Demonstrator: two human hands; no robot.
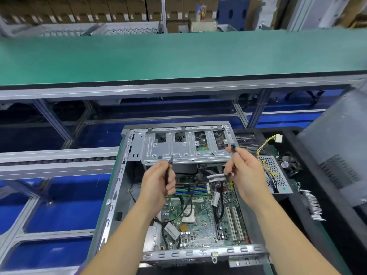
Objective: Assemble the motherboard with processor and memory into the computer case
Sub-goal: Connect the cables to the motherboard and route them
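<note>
While raised over the case (117, 181), both hands (158, 181) pinching cables (168, 171).

Head view, steeply down onto case (127, 195)

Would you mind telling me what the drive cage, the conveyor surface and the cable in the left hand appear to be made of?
The drive cage looks like bare stamped sheet steel: dull silver with punched holes. The conveyor surface seems to be matte green rubber or PVC belting. The cable that the left hand holds appears sheathed in black plastic, thin and flexible.
</note>
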